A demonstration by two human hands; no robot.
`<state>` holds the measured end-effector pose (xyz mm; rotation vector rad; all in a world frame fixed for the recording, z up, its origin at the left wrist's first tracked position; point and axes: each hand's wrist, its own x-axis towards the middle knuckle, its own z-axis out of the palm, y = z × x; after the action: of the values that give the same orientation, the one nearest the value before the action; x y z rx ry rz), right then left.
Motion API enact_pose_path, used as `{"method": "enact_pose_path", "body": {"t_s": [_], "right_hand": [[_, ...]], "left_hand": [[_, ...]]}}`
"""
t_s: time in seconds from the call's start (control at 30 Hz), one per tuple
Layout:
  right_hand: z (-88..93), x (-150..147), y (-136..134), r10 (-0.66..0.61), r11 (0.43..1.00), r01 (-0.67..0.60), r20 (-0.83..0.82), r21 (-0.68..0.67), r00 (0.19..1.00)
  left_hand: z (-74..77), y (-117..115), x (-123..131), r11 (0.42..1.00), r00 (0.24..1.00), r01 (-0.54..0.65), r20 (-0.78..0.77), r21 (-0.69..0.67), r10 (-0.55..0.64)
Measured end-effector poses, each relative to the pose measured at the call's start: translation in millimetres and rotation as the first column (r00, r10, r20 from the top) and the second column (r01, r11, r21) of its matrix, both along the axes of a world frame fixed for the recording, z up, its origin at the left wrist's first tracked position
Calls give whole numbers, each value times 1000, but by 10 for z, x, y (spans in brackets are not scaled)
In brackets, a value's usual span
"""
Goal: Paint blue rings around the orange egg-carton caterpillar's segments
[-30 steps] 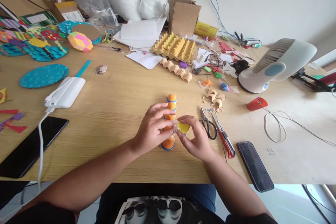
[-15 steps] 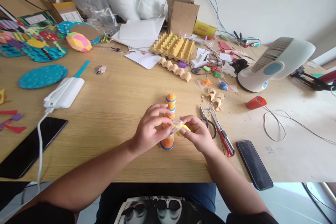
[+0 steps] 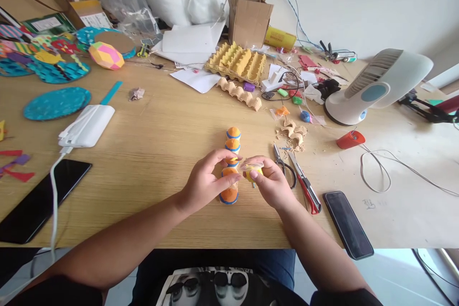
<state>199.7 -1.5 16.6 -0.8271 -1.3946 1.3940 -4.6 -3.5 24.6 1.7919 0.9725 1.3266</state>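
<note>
My right hand pinches a lump of yellow modelling clay, with clear plastic wrapping bunched at its top. Just left of it, my left hand hovers with its thumb and forefinger apart. Below the left fingers, an orange bumpy strip with blue bands lies lengthwise on the table, its middle partly hidden by that hand. Scissors and a red box cutter lie to the right of my right hand.
Cut carton scraps, a yellow egg tray and wrapped clay lumps lie farther back. A white fan stands right, a phone near the front edge. On the left are a power bank and a black tablet-like device.
My left fingers have come away from the plastic wrapping and drawn closer together. The yellow clay and its wrapping have turned more upright in my right hand.
</note>
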Motion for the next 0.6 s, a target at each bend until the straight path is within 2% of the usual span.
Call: {"method": "enact_pose_path", "body": {"t_s": [0.2,0.37,0.5,0.6], "right_hand": [[38,-4,-6,-39,979,-5,214,204,976],[70,19,-4,-156,967,74,340,244,927],[120,126,65,-125,969,4,474,248,872],[159,269,176,-191,951,3,583,308,789]], "left_hand": [[-23,-34,43,994,999,13,41,-106,-8],[-36,-43,64,989,1000,6,23,-148,-3],[-74,-24,78,981,999,47,27,-188,-42],[-82,16,65,976,998,55,52,-210,-45]]}}
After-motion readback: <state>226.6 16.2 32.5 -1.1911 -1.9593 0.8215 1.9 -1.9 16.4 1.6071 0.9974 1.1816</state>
